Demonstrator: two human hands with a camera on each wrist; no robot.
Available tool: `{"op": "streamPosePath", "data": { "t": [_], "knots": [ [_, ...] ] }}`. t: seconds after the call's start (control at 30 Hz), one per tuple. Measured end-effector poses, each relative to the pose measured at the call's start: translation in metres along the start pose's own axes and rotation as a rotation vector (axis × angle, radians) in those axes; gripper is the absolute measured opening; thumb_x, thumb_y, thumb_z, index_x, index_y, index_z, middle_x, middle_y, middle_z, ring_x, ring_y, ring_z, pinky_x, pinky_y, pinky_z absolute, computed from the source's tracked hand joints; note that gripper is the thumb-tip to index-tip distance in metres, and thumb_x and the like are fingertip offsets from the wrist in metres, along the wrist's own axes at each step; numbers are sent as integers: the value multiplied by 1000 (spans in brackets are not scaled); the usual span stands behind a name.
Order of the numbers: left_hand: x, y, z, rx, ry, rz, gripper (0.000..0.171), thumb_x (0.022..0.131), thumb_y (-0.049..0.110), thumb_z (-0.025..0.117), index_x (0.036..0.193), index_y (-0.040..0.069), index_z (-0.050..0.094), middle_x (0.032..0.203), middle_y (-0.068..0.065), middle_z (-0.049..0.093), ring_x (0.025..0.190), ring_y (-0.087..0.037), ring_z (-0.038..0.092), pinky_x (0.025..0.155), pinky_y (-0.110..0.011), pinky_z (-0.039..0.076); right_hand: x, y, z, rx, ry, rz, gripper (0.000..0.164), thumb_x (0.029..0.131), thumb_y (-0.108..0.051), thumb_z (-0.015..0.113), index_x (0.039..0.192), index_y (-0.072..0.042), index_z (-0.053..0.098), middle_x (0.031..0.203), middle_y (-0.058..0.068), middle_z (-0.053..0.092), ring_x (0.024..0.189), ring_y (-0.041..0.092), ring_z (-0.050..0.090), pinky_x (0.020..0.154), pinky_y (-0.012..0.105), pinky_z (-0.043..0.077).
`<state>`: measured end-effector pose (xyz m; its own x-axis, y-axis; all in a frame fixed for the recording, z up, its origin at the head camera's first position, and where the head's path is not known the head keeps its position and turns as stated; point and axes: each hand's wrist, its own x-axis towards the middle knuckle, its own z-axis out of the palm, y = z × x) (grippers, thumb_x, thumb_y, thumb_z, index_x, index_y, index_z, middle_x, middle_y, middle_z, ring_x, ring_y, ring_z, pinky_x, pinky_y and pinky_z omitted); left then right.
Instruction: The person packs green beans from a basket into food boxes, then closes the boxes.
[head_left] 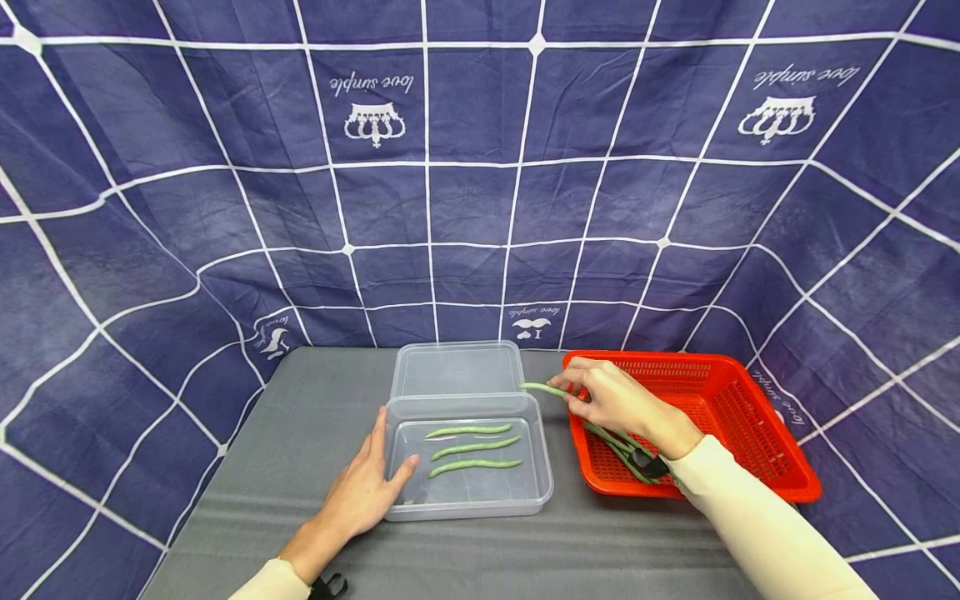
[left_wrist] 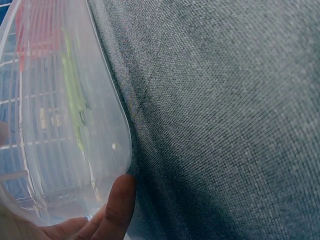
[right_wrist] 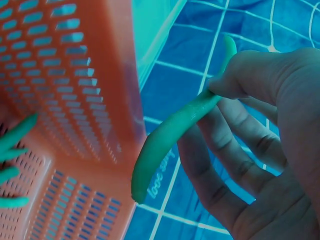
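Between thumb and fingers my right hand (head_left: 611, 400) pinches one green bean (right_wrist: 172, 127), held over the left rim of the red basket (head_left: 757, 417). More green beans (head_left: 618, 450) lie in the basket under the wrist. My left hand (head_left: 363, 492) rests against the left side of a clear plastic container (head_left: 468, 510), thumb over the rim and fingers along the outer wall. Inside, three green beans (head_left: 474, 464) lie spaced one above another, roughly parallel. The left wrist view shows fingers touching the container's corner, with beans (left_wrist: 74, 95) seen through its cloudy wall.
A clear lid (head_left: 457, 371) lies flat behind the container, touching or close to its back rim. Grey cloth (head_left: 322, 417) covers the table. A blue curtain with white grid lines (head_left: 472, 200) hangs at the back and both sides.
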<state>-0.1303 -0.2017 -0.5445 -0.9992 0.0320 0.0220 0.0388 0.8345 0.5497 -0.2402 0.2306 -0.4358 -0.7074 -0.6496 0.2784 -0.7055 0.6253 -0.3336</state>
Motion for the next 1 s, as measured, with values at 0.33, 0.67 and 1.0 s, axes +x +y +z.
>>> {"op": "streamPosePath", "data": {
  "t": [0.33,0.67,1.0],
  "knots": [
    [0,-1,1,-5,-1,3,108,115,61,66,189,14,3,183,-30,45,157,-56,60,119,-74,55,11,-20,13,38,-31,-41,33,97,0,82,126,-13,89,105,-4,80,77,1,67,72,20,59],
    [0,-1,-1,-9,-11,0,111,114,63,66,189,13,2,184,-31,43,160,-56,57,123,-74,52,22,-40,29,90,-62,-97,35,97,1,81,129,-11,89,112,0,83,78,-1,73,75,22,67],
    [1,-3,-4,-47,-46,24,118,112,61,71,189,10,-2,186,-34,36,166,-57,49,131,-74,46,30,-58,45,126,-118,-141,33,99,2,79,128,-10,89,114,1,83,86,1,75,79,18,66]
  ]
}}
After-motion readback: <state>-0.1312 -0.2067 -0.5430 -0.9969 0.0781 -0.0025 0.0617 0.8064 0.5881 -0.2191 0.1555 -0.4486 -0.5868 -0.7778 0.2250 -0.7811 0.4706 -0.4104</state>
